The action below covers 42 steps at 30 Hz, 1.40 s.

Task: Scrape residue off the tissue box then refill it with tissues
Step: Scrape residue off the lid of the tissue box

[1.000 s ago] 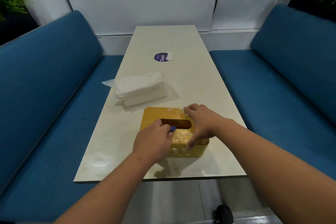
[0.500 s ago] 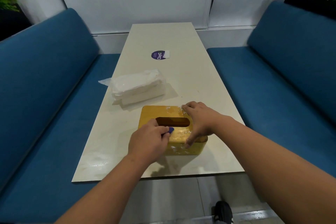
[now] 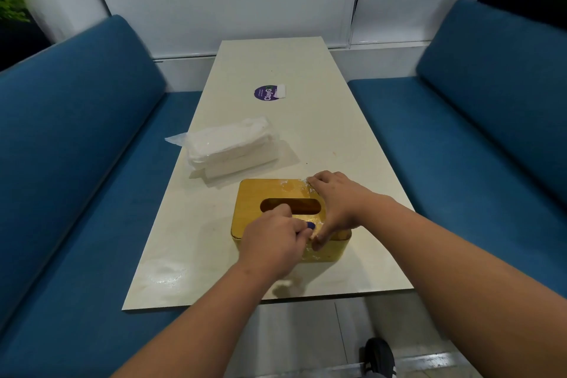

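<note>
A yellow wooden tissue box (image 3: 260,193) with an oval slot stands near the table's front edge. White residue flecks its top right part and front face. My left hand (image 3: 271,242) grips a small blue scraper (image 3: 310,225), its tip on the box top just in front of the slot. My right hand (image 3: 336,204) lies spread over the box's right end, fingers at the back corner and thumb at the front edge, holding it still. A clear plastic pack of white tissues (image 3: 228,146) lies behind the box to the left.
The long cream table (image 3: 306,132) carries a round purple sticker (image 3: 267,92) further back. Blue upholstered benches (image 3: 76,163) flank both sides. A white smear marks the table's front left. A dark shoe (image 3: 379,354) shows on the floor below.
My left hand with the scraper has slid slightly toward the box's front edge. The right hand has kept its place on the box. The camera has shifted a little.
</note>
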Motion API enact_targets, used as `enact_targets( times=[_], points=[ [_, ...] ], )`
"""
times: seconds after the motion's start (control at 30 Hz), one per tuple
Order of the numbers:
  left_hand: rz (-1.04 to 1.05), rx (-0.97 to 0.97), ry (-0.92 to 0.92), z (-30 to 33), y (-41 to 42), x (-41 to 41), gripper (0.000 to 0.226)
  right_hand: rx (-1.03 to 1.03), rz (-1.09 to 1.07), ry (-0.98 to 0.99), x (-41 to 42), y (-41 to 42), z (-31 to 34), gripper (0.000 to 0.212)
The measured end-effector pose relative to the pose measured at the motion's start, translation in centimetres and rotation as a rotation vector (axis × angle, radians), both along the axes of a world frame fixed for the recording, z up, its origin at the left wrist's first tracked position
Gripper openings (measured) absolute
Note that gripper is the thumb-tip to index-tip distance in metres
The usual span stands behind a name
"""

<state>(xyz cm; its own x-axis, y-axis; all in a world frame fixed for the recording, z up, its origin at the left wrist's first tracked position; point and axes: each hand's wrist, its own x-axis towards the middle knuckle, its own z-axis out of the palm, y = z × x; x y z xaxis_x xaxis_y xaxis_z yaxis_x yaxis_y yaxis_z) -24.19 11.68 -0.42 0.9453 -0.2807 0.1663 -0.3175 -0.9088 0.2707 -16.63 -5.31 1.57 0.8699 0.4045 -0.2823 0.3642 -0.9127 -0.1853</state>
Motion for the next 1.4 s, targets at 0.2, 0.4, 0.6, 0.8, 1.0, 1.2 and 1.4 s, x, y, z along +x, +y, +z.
enact_targets(
  times=[0.2,0.4,0.6,0.8,1.0,1.2,1.4],
  points=[
    [0.16,0.016,0.029,0.3,2.3,1.2,0.034,-0.003,0.001,0.009,0.0,-0.1,0.0,0.144],
    [0.082,0.031,0.007,0.0,-0.8,0.0,0.034,-0.008,-0.004,0.003,0.1,0.0,-0.1,0.144],
    [0.226,0.046,0.002,0.2,2.1,0.6,0.034,-0.011,-0.005,0.017,0.1,0.0,0.0,0.145],
    [0.094,0.041,-0.017,-0.1,0.5,0.0,0.033,-0.018,-0.005,0.009,0.1,0.1,-0.1,0.145],
    [0.2,0.073,0.002,0.4,1.8,0.7,0.036,-0.022,-0.002,0.018,0.2,0.1,0.1,0.146],
    [0.13,0.044,0.019,0.3,1.4,0.2,0.034,-0.024,0.001,0.022,0.0,0.1,0.3,0.145],
    [0.316,0.123,0.05,1.6,6.9,2.9,0.035,-0.016,0.008,0.026,-0.1,0.1,0.6,0.143]
  ],
)
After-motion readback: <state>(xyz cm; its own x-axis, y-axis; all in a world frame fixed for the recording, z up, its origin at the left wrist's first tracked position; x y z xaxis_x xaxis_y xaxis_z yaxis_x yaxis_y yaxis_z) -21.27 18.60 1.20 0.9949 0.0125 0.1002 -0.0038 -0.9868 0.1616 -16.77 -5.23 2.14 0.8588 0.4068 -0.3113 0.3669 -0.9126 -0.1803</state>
